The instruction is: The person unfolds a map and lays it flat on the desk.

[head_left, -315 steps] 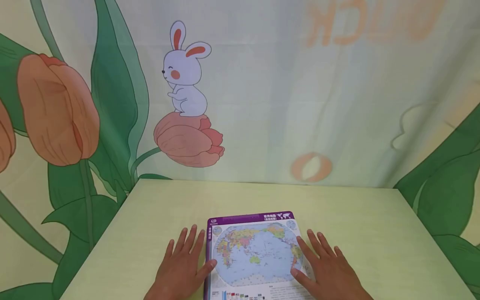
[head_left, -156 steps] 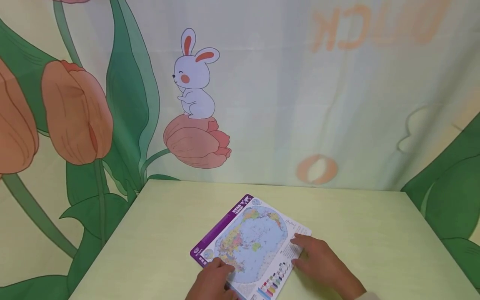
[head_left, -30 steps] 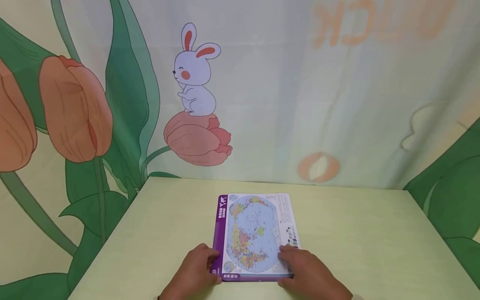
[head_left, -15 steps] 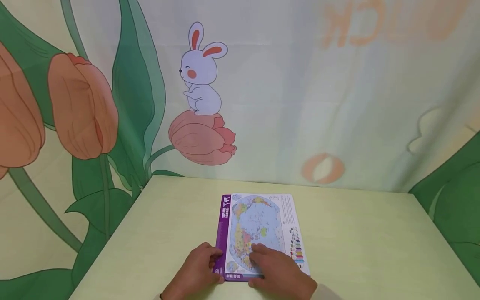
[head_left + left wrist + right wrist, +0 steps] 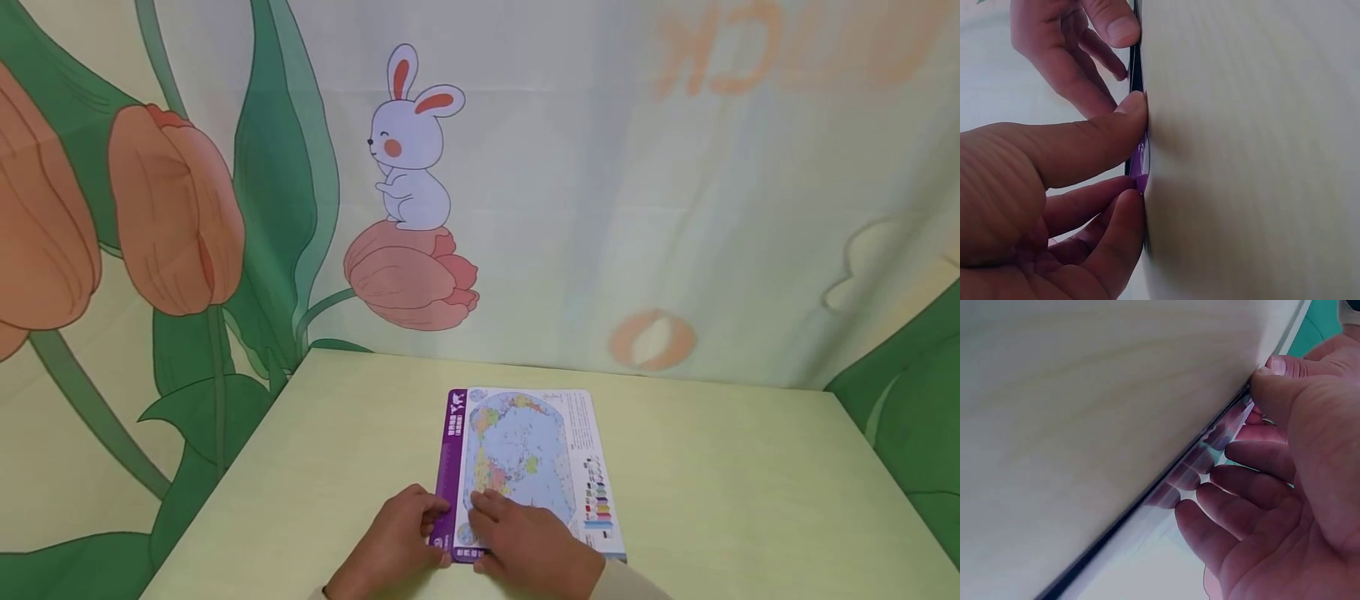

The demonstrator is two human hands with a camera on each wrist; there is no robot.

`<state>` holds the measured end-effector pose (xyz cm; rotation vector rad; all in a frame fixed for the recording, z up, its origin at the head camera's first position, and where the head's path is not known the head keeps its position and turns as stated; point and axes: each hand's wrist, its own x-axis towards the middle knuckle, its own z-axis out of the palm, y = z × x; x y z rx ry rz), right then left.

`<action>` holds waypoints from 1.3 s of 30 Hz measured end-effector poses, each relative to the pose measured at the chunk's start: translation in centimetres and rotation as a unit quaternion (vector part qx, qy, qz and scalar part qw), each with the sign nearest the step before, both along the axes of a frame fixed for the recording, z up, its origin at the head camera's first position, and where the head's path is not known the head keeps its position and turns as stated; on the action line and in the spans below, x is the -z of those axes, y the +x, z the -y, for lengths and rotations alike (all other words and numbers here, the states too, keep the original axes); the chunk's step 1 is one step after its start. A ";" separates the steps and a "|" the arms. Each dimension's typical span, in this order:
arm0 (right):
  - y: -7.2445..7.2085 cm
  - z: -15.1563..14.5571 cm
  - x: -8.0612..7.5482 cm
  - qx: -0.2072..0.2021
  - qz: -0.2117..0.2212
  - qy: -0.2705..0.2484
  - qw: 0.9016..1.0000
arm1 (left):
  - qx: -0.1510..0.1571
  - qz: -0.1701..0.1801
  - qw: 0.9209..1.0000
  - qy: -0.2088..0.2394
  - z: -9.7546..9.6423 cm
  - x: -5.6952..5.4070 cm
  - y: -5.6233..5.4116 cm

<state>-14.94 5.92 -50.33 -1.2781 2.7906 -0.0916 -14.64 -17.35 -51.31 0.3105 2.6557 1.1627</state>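
A thin world map board (image 5: 517, 442) with a purple border lies flat on the table in the head view, its purple title strip along the left side. At its near left corner, my left hand (image 5: 393, 537) grips the edge, thumb on the near side and curled fingers on the purple strip. In the left wrist view the left thumb (image 5: 1094, 140) presses the board's rim. My right hand (image 5: 532, 537) lies over the board's near part, covering some of the map. Its thumb touches the near edge; the fingertips (image 5: 1191, 515) are at the glossy surface, reflected in it.
The pale yellow-green table (image 5: 735, 475) extends around the board on all sides. Behind it hangs a curtain (image 5: 570, 208) printed with a rabbit, tulips and leaves.
Over the earlier frames the map board has turned counterclockwise, so its title strip is now on the left. In the last second my right hand has slid left along the near edge toward my left hand.
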 end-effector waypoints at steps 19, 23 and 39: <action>1.6 -1.7 -0.5 -0.040 -0.084 0.055 0.994 | 0.021 -0.005 0.996 -0.088 -0.9 -0.9 -0.4; 1.8 -2.2 -0.7 -0.033 -0.083 0.053 0.995 | 0.020 -0.007 0.994 -0.104 -1.1 -0.9 -0.5; 1.5 -5.6 -0.6 -0.023 -0.157 0.026 0.987 | 0.019 -0.002 0.994 -0.111 -1.0 -0.7 -0.6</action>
